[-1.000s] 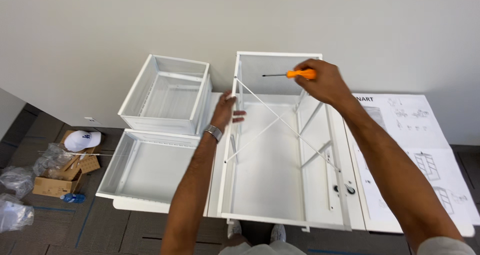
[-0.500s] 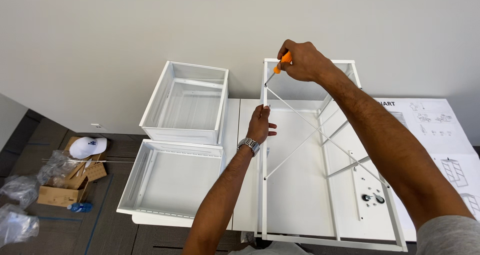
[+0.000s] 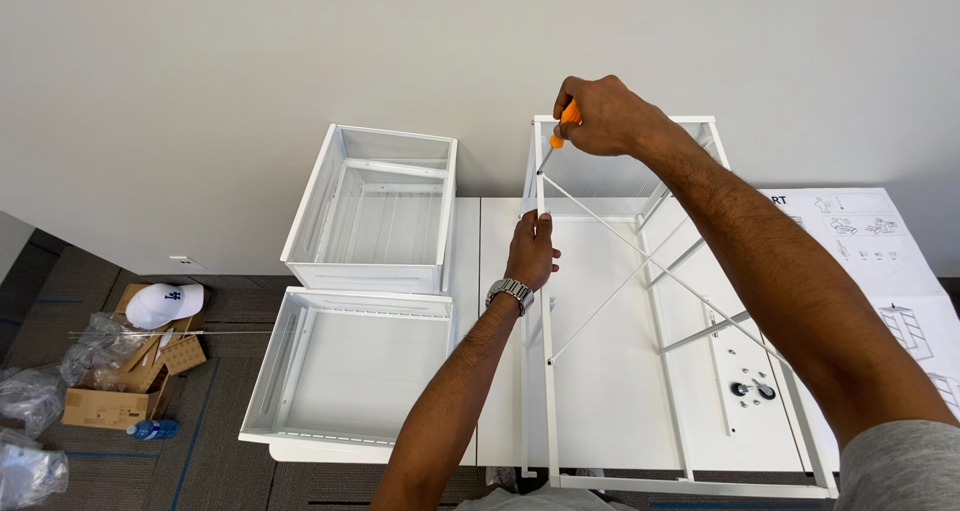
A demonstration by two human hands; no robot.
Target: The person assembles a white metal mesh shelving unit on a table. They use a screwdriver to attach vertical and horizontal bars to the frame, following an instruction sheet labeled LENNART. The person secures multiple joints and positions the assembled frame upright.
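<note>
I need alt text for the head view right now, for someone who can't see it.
The right hand holds an orange-handled screwdriver at the top corner of a white metal frame lying on a white table, while the left hand grips the frame's side bar. Two white mesh baskets sit to the left, an instruction sheet to the right.

— What's the screwdriver [image 3: 560,137] like?

— Orange handle, thin dark shaft. It's tilted, tip down and to the left, meeting the far left corner of the frame [image 3: 547,371]. The right hand [image 3: 598,117] is wrapped around its handle.

— And the frame?

— White metal, thin bars, lying along the right half of the white table [image 3: 495,271], its long side running from the near edge to the far edge. Two thin rods cross diagonally inside it. The far end has a mesh panel.

— Is it held?

— The left hand [image 3: 530,253] grips its left bar, near the far end.
</note>
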